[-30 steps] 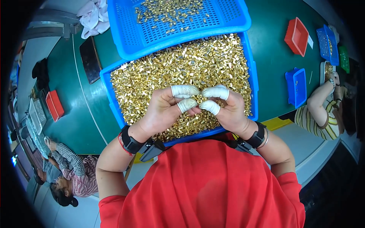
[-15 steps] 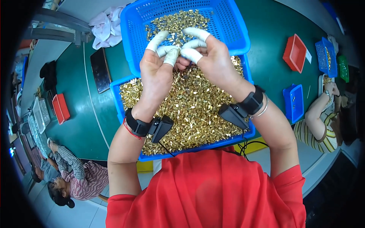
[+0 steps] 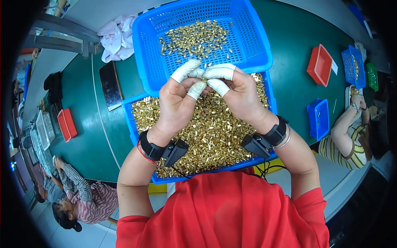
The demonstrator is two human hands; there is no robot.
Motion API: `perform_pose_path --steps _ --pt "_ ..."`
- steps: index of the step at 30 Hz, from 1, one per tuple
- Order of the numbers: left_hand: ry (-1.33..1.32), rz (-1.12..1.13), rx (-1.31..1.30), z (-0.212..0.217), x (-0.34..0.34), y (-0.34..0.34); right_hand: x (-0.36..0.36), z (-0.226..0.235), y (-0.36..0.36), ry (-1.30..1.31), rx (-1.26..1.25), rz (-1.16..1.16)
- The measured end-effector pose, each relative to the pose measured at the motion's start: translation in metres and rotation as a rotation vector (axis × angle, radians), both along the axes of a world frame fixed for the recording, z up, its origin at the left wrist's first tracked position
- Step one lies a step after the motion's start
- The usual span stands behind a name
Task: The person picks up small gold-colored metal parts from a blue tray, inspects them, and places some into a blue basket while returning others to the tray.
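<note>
My left hand (image 3: 177, 102) and my right hand (image 3: 245, 97) meet above the near edge of a blue perforated basket (image 3: 198, 70). White finger cots cover the thumbs and some fingers of both. Pinched between the touching fingertips is a small brass piece (image 3: 204, 80), mostly hidden by them. Below my hands, a blue tray (image 3: 129, 120) is filled with many small brass pieces (image 3: 215, 136). Overlapping the tray's far side, the basket holds a looser scatter of similar brass pieces (image 3: 196, 39) on its bottom.
On the green table (image 3: 289, 41), a dark phone (image 3: 110, 86) lies left of the basket, near a pale cloth (image 3: 118, 39). Red (image 3: 320, 65) and blue (image 3: 318, 119) bins stand right; another red bin (image 3: 67, 125) is left. Co-workers sit at both sides. Cables hang near my right wrist.
My hands have drawn back toward me from over the basket, uncovering more of its brass pieces. Their fingertips stay together. The whole view has shifted slightly.
</note>
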State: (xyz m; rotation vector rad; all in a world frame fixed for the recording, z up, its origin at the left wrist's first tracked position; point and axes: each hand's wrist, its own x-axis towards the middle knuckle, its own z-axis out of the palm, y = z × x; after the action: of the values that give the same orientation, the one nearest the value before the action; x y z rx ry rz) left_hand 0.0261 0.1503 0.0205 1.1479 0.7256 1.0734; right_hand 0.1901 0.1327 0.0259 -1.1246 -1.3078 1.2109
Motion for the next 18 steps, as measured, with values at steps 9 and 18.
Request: perform_pose_path --steps 9,18 --pt "0.207 0.214 0.166 0.003 -0.001 0.022 0.053 0.004 -0.032 -0.156 0.034 -0.211" --pt "0.594 0.340 0.383 0.016 -0.020 0.047 0.102 -0.015 -0.120 -0.373 -0.230 -0.308"
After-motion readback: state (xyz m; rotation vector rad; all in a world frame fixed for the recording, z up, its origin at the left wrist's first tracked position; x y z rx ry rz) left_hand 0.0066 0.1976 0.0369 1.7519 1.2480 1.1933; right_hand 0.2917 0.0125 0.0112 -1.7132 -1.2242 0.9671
